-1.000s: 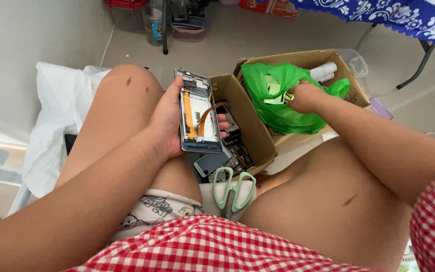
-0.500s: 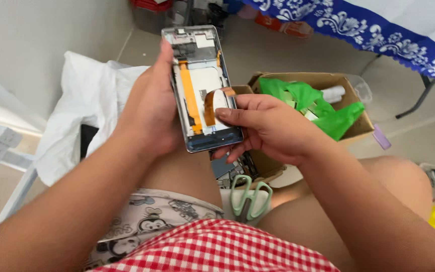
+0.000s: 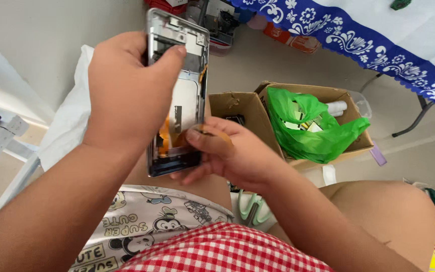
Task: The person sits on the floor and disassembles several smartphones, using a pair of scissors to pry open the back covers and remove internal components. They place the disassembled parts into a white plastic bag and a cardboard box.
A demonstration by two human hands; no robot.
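Observation:
My left hand grips an opened smartphone upright in front of me, back cover off, metal frame and inner parts showing. Its thumb presses on the upper part of the phone. My right hand pinches at the phone's lower part, where an orange flex cable shows between the fingers. What the right fingertips hold is hidden by the fingers.
A cardboard box with a green plastic bag and small parts sits on the floor ahead. Green-handled scissors lie between my legs. A table with a blue-patterned white cloth stands at the right. A white pillow lies at the left.
My right hand left the green bag in the box and came to the phone. Both hands lifted the phone higher and closer, tilting it more upright.

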